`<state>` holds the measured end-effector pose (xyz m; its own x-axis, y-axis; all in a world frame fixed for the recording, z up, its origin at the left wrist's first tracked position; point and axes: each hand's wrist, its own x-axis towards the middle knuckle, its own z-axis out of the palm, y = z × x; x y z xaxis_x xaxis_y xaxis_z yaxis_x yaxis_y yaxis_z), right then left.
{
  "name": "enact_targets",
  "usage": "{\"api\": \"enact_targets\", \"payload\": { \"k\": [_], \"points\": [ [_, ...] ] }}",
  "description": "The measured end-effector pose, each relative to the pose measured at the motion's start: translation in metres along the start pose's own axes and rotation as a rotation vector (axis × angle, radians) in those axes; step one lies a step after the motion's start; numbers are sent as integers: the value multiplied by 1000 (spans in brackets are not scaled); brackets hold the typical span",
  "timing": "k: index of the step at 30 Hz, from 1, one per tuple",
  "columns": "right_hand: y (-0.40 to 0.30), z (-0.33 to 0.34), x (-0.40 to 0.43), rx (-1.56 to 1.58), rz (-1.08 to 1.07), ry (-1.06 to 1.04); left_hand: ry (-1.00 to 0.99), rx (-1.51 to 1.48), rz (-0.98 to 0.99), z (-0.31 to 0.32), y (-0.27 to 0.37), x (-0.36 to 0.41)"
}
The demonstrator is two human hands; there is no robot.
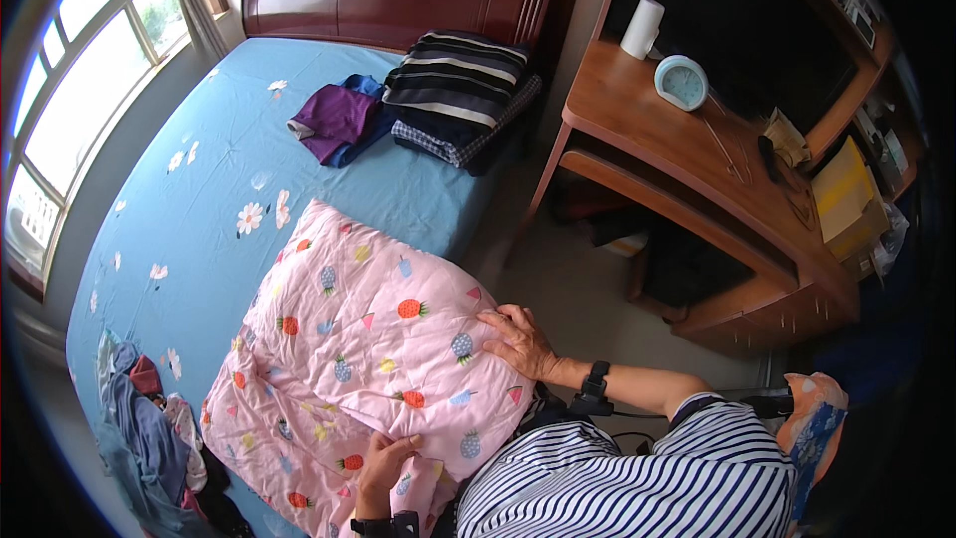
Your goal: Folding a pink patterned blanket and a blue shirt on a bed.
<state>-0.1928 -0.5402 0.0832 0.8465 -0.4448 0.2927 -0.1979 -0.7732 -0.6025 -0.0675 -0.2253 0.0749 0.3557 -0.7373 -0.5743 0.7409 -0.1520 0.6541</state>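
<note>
A pink quilt (418, 276) with a printed pattern of pineapples, watermelon slices and drinks lies partly folded over the near side of the bed. At its lower fold, my left hand (382, 463) grips the cloth, thumb on top and fingers partly hidden by the fabric. My right hand (523, 344) rests against the quilt's right edge, with thumb and forefinger spread on the top surface. A blue flowered sheet (202, 224) covers the mattress beneath.
Folded striped cloth (463, 75) and a purple garment (336, 119) lie towards the dark wooden headboard (418, 0). Crumpled clothes (149, 433) hang at the bed's left edge. To the right stands a wooden desk (635, 104) with a clock (681, 82) and a white paper roll (642, 26).
</note>
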Motion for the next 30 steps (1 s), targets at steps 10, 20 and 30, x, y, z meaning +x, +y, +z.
{"api": "enact_targets", "payload": {
  "k": [10,20,30],
  "points": [
    [27,-15,-8,297,368,-195,124,269,-154,31,7,-32],
    [18,-54,33,347,328,-127,36,1186,162,47,-4,-55],
    [19,-51,22,96,343,-224,-414,762,77,54,23,-72]
  ]
}}
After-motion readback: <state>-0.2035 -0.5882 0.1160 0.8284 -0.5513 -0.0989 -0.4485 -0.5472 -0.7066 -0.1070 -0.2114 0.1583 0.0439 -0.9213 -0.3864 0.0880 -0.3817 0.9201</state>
